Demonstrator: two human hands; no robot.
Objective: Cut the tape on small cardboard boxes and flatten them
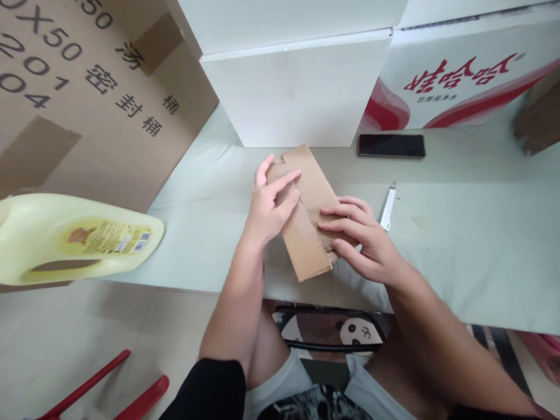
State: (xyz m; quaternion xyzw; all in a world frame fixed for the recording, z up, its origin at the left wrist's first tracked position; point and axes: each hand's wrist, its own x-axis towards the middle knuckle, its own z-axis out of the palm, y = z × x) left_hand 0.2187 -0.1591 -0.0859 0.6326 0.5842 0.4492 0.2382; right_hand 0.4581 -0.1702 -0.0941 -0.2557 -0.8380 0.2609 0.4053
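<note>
A small folded piece of brown cardboard lies slantwise between my hands, over the pale green tabletop. Its long flaps meet along a crease, and the near right corner looks torn. My left hand holds its left side, with thumb and forefinger on top and another finger at the far left corner. From the right, my right hand grips the other side, its fingers spread over the flap and the thumb by the torn corner. The cardboard's underside is hidden. Right of my right hand lies a white utility knife.
Behind the cardboard stand a white box and a red-and-white printed carton, with a black phone before them. At left are a large brown carton and a yellow jug on its side. Red bars show below.
</note>
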